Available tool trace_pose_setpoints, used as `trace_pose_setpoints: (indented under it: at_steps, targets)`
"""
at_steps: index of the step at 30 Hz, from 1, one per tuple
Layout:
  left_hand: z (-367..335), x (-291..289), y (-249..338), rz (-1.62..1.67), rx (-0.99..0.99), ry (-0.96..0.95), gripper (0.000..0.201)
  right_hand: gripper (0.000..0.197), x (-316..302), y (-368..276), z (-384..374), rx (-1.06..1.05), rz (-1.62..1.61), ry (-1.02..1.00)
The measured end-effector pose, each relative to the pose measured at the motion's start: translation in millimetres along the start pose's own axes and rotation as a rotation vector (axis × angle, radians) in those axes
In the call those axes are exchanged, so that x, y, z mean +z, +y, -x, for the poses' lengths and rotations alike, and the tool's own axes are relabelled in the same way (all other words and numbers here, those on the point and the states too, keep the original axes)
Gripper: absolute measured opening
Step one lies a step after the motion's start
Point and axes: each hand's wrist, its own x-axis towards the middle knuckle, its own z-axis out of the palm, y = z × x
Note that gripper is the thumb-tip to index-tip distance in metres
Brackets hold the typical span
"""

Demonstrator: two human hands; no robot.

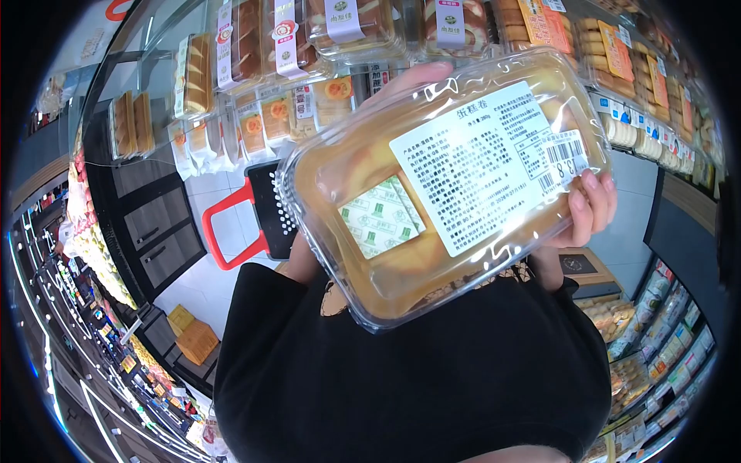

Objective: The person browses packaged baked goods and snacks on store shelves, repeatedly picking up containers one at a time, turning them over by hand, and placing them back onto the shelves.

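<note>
A clear plastic clamshell pack of cake rolls fills the middle of the view, tilted with its right end farther away. Its underside or lid carries a large white printed label with a barcode, and a green-and-white patterned sachet lies under the plastic. Around the pack's right near edge curl the fingers of my right hand. My left hand reaches behind the pack and shows at its far edge, closed on it; most of that hand is hidden.
Packaged cakes line a shelf at the far side, with more bread packs at far right. A black basket with a red handle is left of the pack. Stocked shelves stand at near right; a wooden box is at left.
</note>
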Motion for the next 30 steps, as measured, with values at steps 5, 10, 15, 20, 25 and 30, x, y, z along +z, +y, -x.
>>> trace_pose_setpoints:
  at_steps: [5, 10, 15, 20, 25, 30]
  targets:
    - [-2.6, 6.9, 17.3, 0.131, -0.184, 0.049, 0.049, 0.03, -1.8, -2.2, -13.0, -0.098, 0.055, -0.036]
    - [-0.6, 8.5, 5.7, 0.041, -0.093, 0.048, 0.049, 0.042, -3.9, -0.7, -0.9, 0.024, -0.047, -0.085]
    - [-2.6, -7.9, -8.6, -0.43, 0.213, -0.065, 0.047, 0.045, 2.9, 6.1, 1.1, 0.074, -0.143, -0.163]
    - [2.9, -12.0, -0.7, -0.814, 0.296, -0.027, 0.061, 0.041, 17.5, 24.0, 35.9, 0.432, -0.637, -0.376]
    - [-3.5, 4.3, 5.6, -0.707, 0.038, 0.149, 0.089, 0.077, 1.9, 10.5, 23.9, 0.92, -0.916, -0.793]
    - [-15.8, 4.0, -15.3, -0.504, -0.308, 0.227, 0.089, 0.063, 17.1, 3.3, 14.0, 1.182, -0.94, -0.677]
